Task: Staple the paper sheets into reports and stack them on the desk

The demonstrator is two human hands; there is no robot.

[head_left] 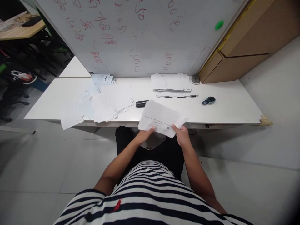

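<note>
Above the near edge of the white desk (229, 113), hold the sheaf of white paper (161, 114) low and tilted, far part over the white desk, near corner out past the edge toward the lap. Pinched narrowly at the near side, between left hand (143, 136) and right hand (184, 136), thumbs on top, most fingers out of sight beneath. To handle well, probably best to press evenly with both thumbs, without creasing, and to spread the support underneath, being likely to bow or slide apart at the unsupported far end. Perhaps wise, too, to nudge stray corners back into line. In looks: white, thin, roughly rectangular, slightly fanned at right; across the face, one thin dark line, faint print too small to read, and a small dark square near the right thumb. Just beside the left far corner, a black stapler-like object (141, 104); farther back, a paper stack (170, 82).
</note>
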